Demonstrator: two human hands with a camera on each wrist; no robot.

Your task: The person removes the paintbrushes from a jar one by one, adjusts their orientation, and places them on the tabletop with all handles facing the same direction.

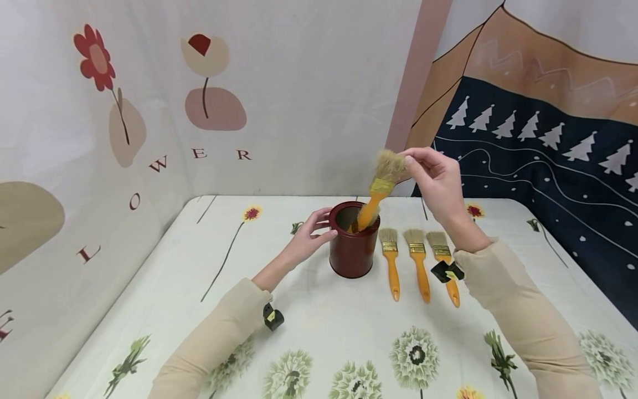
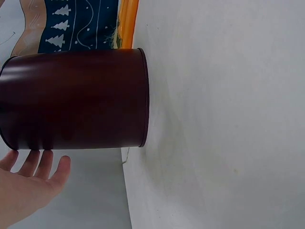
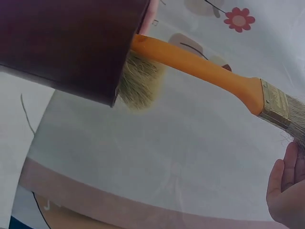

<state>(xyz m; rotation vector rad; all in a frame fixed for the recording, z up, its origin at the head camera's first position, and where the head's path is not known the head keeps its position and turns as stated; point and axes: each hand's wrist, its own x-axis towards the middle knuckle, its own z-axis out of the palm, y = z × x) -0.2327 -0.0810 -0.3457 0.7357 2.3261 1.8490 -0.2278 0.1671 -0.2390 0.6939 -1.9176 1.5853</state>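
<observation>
Right hand (image 1: pixel 438 180) is pinching one brush (image 1: pixel 381 185) by its hairs, handle in the red can (image 1: pixel 353 244), left hand (image 1: pixel 311 235) spread beside it, three brushes (image 1: pixel 417 260) waiting right of center.

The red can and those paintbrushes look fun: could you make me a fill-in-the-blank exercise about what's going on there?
1. The right hand holds a paintbrush by its ____ end.
2. That brush's orange handle points down into the dark red ____.
3. The number of brushes lying flat on the table beside the can is ____.
4. The left hand touches the can with ____ fingers.

Missing words: bristle; can; three; straight
</observation>
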